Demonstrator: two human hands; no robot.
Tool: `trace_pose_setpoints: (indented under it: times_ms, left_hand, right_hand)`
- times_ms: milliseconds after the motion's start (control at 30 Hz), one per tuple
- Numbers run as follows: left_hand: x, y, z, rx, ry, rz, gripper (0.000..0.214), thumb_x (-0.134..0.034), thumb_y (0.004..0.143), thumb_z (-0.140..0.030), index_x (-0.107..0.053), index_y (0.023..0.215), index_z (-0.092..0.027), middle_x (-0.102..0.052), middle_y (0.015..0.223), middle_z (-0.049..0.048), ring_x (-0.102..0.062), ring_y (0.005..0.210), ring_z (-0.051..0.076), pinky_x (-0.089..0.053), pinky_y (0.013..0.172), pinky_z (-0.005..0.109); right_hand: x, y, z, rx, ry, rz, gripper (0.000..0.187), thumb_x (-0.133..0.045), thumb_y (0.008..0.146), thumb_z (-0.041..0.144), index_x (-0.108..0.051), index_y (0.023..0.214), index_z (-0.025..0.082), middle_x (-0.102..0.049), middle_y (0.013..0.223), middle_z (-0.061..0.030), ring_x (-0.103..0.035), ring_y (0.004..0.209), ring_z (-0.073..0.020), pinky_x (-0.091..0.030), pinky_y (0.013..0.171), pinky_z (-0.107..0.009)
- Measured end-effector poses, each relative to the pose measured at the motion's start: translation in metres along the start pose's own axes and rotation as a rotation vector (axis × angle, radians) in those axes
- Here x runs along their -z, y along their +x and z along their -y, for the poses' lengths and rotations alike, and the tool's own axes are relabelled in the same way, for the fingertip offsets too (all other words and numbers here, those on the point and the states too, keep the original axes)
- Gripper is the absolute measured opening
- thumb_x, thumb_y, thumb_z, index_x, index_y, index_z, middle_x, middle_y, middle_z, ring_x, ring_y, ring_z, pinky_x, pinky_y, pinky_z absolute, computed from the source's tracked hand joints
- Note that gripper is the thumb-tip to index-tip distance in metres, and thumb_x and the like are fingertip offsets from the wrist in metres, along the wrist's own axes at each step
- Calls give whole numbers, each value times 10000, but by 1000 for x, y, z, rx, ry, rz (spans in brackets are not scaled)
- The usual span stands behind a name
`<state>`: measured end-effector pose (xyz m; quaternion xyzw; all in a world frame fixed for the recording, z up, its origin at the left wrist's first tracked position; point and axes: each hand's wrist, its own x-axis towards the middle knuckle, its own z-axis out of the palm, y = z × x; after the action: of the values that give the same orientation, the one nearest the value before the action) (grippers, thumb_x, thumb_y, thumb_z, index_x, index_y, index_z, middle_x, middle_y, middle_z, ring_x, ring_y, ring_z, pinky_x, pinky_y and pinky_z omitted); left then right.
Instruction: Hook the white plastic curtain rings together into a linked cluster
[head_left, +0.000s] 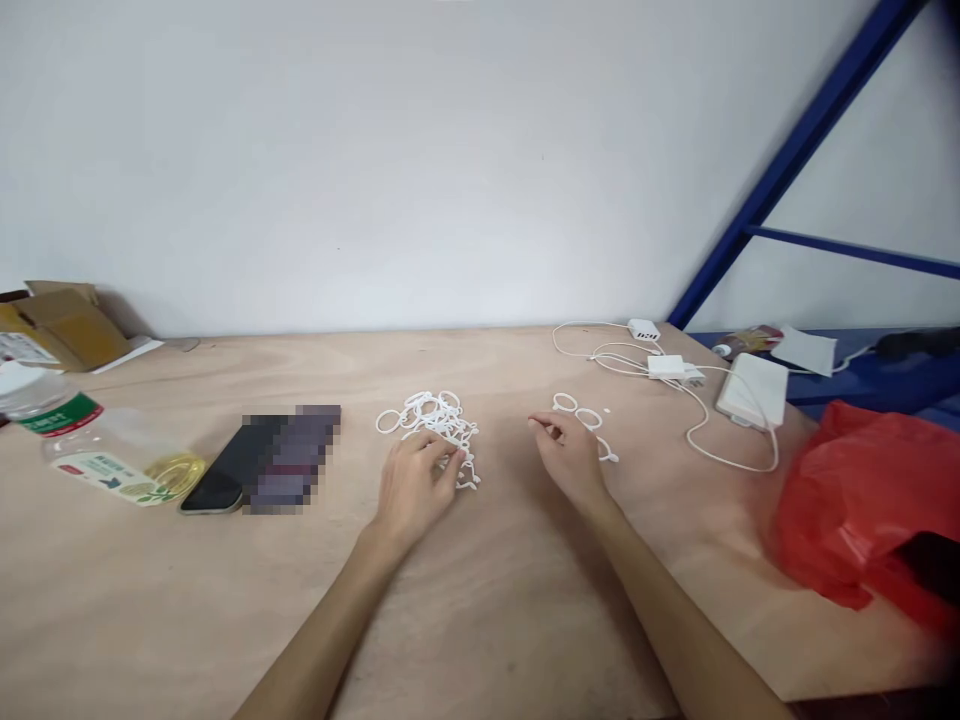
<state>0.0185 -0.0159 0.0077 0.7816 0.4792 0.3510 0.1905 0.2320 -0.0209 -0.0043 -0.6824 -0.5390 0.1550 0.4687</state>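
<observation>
Several small white plastic rings with little tabs lie heaped in a tangled pile near the middle of the wooden table. My left hand rests at the near side of this pile, its thumb and fingers pinched together on a white ring; the fingers partly cover the rings beneath. To the right, my right hand hovers low over the wood with its thumb and index fingertips pressed together. Whatever they hold, if anything, is too small to make out. Beside and behind it lie a few separate rings, one partly hidden by the hand.
On the left are a clear bottle, a dark phone beside a pixelated patch, and a cardboard box. A white charger with cable, a white box and a red plastic bag occupy the right.
</observation>
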Motion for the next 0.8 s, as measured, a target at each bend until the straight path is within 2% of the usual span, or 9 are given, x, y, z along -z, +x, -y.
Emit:
trace_pose_setpoints:
  times_ms: [67, 167, 333, 400, 500, 567, 633, 700, 800]
  left_hand:
    - [-1, -1, 6, -28, 199, -29, 179, -547, 833, -268, -688, 739, -212, -644, 871, 59, -576, 868, 231, -401, 811, 372]
    - [-2, -2, 9, -21, 313, -20, 136, -570, 818, -243, -704, 797, -223, -638, 896, 63, -585, 865, 236, -412, 800, 381]
    - [-2, -1, 7, -6, 245, -10, 157, -554, 843, -234, -706, 803, -226, -642, 875, 50, -588, 882, 215, -417, 825, 368]
    - [-1, 0, 5, -9, 214, -40, 193, -520, 870, -258, -703, 822, -218, -647, 876, 59, -584, 894, 220, -417, 834, 376]
    - [0, 1, 2, -35, 45, -96, 213, -477, 896, -265, -673, 959, -210, -657, 960, 72, -578, 951, 218, -423, 865, 361]
    - [-1, 2, -1, -27, -128, -101, 251, -455, 908, -283, -623, 1079, -206, -645, 1058, 77, -575, 979, 201, -434, 858, 325]
    - [-2, 1, -4, 7, -274, -64, 284, -432, 919, -323, -600, 1110, -195, -636, 1082, 74, -577, 936, 180, -442, 800, 288]
    - [-3, 1, -7, 37, -359, 16, 298, -416, 922, -368, -638, 958, -172, -651, 934, 53, -565, 812, 160, -426, 719, 265]
    - [-3, 3, -8, 117, -506, 159, 391, -416, 906, -437, -587, 697, -154, -570, 673, 5, -502, 661, 135, -381, 636, 251]
  right_hand:
    - [7, 13, -14, 21, -310, -61, 249, -507, 817, 256, -707, 941, 175, -656, 993, -106, -520, 939, -253, -368, 842, -371]
    - [15, 29, -28, -38, -664, -30, 333, -491, 832, 260, -669, 1104, 189, -604, 1084, -146, -477, 1025, -300, -344, 841, -405]
    - [18, 44, -33, 2, -818, 43, 264, -486, 844, 254, -712, 962, 185, -593, 1046, -165, -446, 1032, -328, -324, 818, -439]
    - [18, 44, -27, 56, -706, 25, 242, -488, 832, 240, -708, 899, 163, -601, 1026, -159, -458, 1007, -317, -329, 820, -436]
    - [14, 28, -8, 39, -239, 118, 208, -512, 814, 309, -657, 829, 160, -621, 868, -100, -513, 804, -229, -374, 740, -368]
    - [8, 10, 10, -55, 166, 324, 249, -531, 804, 413, -617, 793, 180, -601, 735, -44, -490, 641, -170, -376, 624, -315]
    - [0, -9, 27, -156, 443, 606, 292, -597, 762, 474, -610, 756, 182, -587, 686, -17, -463, 562, -132, -345, 550, -283]
    - [-7, -25, 41, -228, 584, 709, 322, -652, 719, 492, -593, 689, 177, -535, 599, 10, -416, 502, -100, -287, 495, -258]
    - [-14, -35, 52, -338, 691, 682, 332, -686, 706, 475, -568, 652, 170, -456, 555, 40, -326, 455, -60, -174, 440, -237]
